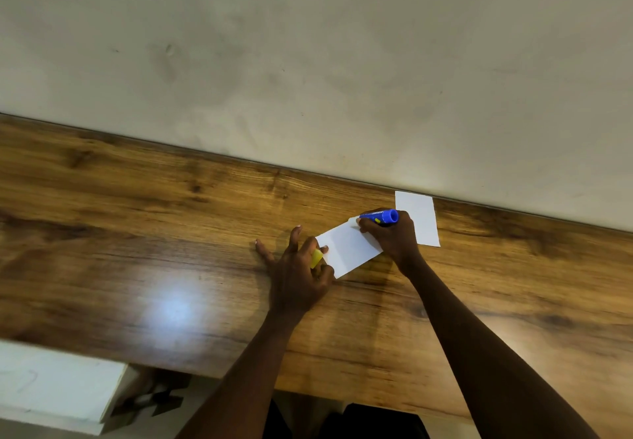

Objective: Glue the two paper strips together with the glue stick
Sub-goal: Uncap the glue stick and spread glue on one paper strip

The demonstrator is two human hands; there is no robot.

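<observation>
A white paper strip (pixel 347 248) lies tilted on the wooden table (pixel 137 233). My right hand (pixel 392 236) grips the blue glue stick (pixel 380 216), which lies almost flat with its tip against the strip's upper right end. My left hand (pixel 296 272) rests on the table at the strip's lower left end, thumb and fingers pressing the paper's edge, and it holds the yellow glue cap (pixel 316 258) against its palm. A second white paper strip (pixel 419 219) lies flat behind my right hand, close to the wall and partly hidden by the hand.
A plain beige wall (pixel 308 61) rises straight from the table's far edge. A white block or shelf (pixel 58 387) sits below the table's near edge at the lower left. Bright light reflects off the tabletop to the left of my left arm.
</observation>
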